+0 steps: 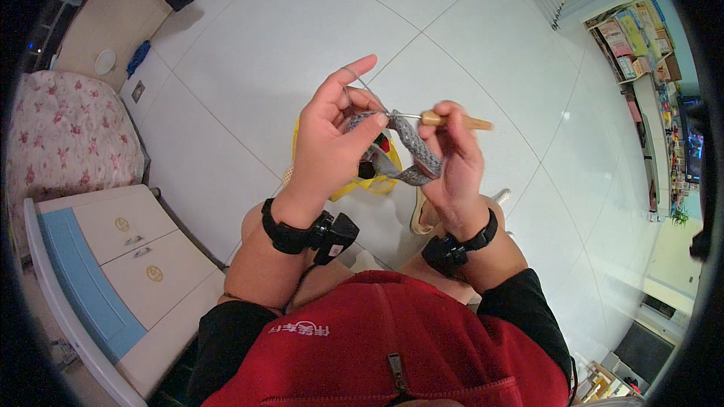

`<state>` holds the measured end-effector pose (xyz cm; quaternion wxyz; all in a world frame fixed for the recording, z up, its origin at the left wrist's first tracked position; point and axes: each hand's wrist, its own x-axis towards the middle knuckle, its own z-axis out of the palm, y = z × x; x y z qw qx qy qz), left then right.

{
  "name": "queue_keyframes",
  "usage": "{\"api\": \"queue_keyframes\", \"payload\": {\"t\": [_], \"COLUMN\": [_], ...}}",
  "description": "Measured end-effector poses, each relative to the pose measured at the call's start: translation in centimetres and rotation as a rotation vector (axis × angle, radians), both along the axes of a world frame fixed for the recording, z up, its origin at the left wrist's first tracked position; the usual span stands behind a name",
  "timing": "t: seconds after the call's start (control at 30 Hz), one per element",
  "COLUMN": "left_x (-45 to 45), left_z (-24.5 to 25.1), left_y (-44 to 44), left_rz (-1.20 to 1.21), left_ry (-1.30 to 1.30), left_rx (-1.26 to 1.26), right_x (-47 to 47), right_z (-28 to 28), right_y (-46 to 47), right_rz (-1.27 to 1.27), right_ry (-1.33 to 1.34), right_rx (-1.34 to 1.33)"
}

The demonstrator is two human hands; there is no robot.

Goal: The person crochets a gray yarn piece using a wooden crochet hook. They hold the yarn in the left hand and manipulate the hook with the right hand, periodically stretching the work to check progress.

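My left hand (334, 130) pinches the edge of a grey crocheted band (416, 144) between thumb and fingers. Grey yarn (365, 86) loops around its raised index finger and runs down to the stitches. In my right hand (455, 158) is a crochet hook (458, 121) with a wooden handle. The hook's metal shaft points left, its tip at the band's top edge by my left thumb. The band hangs in a loop between both hands, its lower right part against my right palm. A yellow bag (370, 185) with dark and red contents sits below, partly hidden by my hands.
White floor tiles (254, 68) spread around me. At left stand a white and blue cabinet (124, 249) and a flower-patterned cover (73, 130). Shelves with books and boxes (630, 39) line the right, near a lit screen (691, 138). Black devices are strapped to both wrists.
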<state>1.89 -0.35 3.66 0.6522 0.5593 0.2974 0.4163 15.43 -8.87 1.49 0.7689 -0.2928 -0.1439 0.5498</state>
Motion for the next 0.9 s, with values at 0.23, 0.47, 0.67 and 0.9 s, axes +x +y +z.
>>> {"api": "queue_keyframes", "payload": {"t": [0.23, 0.47, 0.67, 0.9], "left_x": [1.3, 0.6, -0.5, -0.9], "left_z": [-1.1, 0.4, 1.3, 0.8], "left_y": [-0.5, -0.5, 0.3, 1.1], "left_rz": [0.283, 0.014, -0.174, -0.289], "left_ry": [0.364, -0.122, -0.100, -0.216], "left_rx": [0.772, -0.173, -0.259, -0.427], "right_x": [-1.2, -0.1, 3.3, 4.6], "right_z": [-0.8, -0.5, 0.9, 1.1], "right_y": [1.1, 0.7, 0.5, -0.1], "right_rz": [0.234, 0.037, -0.218, -0.176], "right_ry": [0.532, -0.086, -1.297, -1.252], "right_rx": [0.003, 0.068, 0.408, 0.446]}}
